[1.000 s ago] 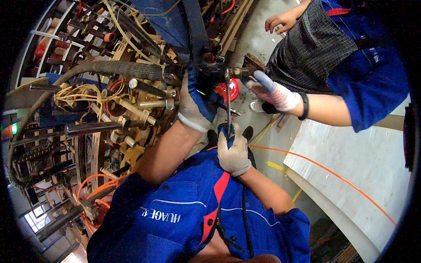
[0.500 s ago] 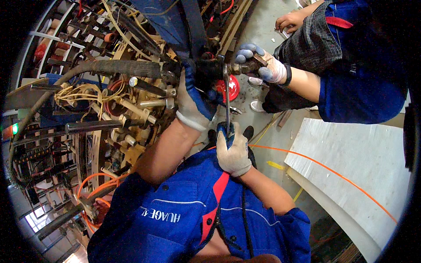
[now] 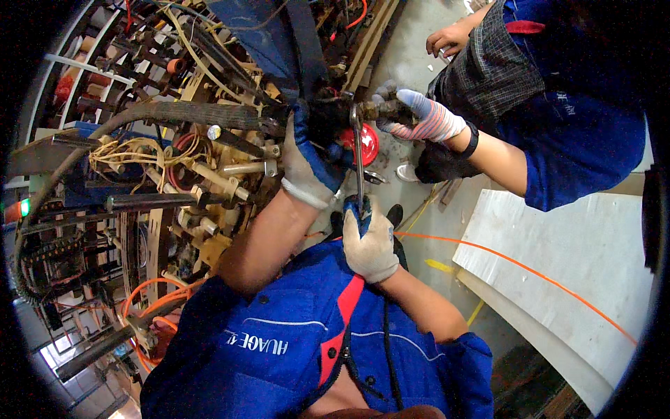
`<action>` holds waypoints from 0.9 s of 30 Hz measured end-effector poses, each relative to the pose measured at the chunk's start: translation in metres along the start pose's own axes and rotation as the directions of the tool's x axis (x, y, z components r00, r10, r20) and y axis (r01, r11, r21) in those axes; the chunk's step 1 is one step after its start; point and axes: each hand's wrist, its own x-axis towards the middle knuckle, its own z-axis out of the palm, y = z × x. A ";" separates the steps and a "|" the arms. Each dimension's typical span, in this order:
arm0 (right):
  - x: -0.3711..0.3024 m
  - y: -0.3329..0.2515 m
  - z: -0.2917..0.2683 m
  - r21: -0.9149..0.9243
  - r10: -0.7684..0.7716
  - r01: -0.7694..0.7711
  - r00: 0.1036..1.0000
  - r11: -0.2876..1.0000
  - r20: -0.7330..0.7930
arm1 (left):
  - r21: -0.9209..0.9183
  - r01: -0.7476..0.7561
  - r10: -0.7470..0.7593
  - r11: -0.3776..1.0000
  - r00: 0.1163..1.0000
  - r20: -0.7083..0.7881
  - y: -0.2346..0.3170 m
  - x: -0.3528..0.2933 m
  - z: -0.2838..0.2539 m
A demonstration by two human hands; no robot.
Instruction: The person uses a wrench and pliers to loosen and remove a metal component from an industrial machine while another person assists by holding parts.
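My right hand [image 3: 370, 241], in a white glove with blue palm, is closed on the lower end of a long steel wrench [image 3: 359, 157]. The wrench's upper end sits at a metal fitting [image 3: 380, 109] beside a dark machine part [image 3: 328, 117]. My left hand [image 3: 307, 157], gloved the same way, is wrapped around that dark part, where a thick braided hose [image 3: 202, 112] comes in from the left; its fingertips are partly hidden. A co-worker's gloved hand [image 3: 436, 120] is at the fitting's right side.
Machinery with rods, pale cables and an orange hose [image 3: 157, 286] crowds the left. A red round object [image 3: 364, 145] lies below the fitting. The co-worker [image 3: 579, 126] stays at upper right, above a large pale board [image 3: 551, 244]. An orange line [image 3: 516, 264] crosses the board.
The co-worker's gloved hand has turned at the fitting, its thumb now raised and the striped palm side showing. The wrench and my right hand have shifted very slightly left; my left hand keeps its place.
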 end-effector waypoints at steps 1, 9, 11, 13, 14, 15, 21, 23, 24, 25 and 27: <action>0.000 0.002 0.001 0.015 0.025 -0.025 1.000 1.000 0.017 | -0.011 0.003 -0.003 1.000 1.000 0.022 0.000 0.000 -0.002; 0.003 0.010 0.004 0.036 0.051 -0.053 0.997 0.998 0.052 | -0.054 0.014 -0.009 0.998 0.996 0.085 0.000 0.004 -0.020; 0.004 0.010 0.004 0.067 0.053 -0.057 0.997 0.996 0.058 | -0.030 -0.010 0.012 0.999 0.999 0.053 0.000 0.004 -0.015; 0.005 0.007 0.003 0.071 0.071 -0.076 0.995 0.995 0.069 | -0.004 -0.065 0.065 0.998 0.996 -0.066 -0.002 0.001 -0.006; 0.004 0.005 0.002 0.054 0.085 -0.089 0.994 0.995 0.073 | -0.008 -0.070 0.069 0.998 0.994 -0.087 -0.003 0.000 -0.005; 0.003 0.004 0.001 0.037 0.099 -0.102 0.992 0.994 0.077 | -0.011 -0.074 0.072 0.997 0.992 -0.107 -0.004 -0.002 -0.005; 0.001 0.006 0.003 0.002 0.044 -0.044 0.999 0.999 0.012 | -0.021 -0.036 0.037 0.999 0.998 0.056 -0.004 0.004 -0.035; 0.003 0.006 0.001 0.053 0.065 -0.069 0.995 0.996 0.073 | -0.017 -0.045 0.046 0.999 0.998 0.033 -0.004 0.003 -0.031; 0.003 0.006 0.001 0.078 0.074 -0.083 0.992 0.993 0.104 | -0.005 -0.055 0.055 0.998 0.998 0.000 -0.003 0.002 -0.028; 0.003 0.006 0.000 0.078 0.090 -0.098 0.990 0.992 0.105 | 0.007 -0.064 0.064 0.998 0.997 -0.033 -0.004 0.002 -0.024; 0.001 0.009 0.001 0.078 0.120 -0.129 0.987 0.989 0.109 | -0.010 -0.075 0.074 0.997 0.995 -0.073 -0.005 -0.002 -0.017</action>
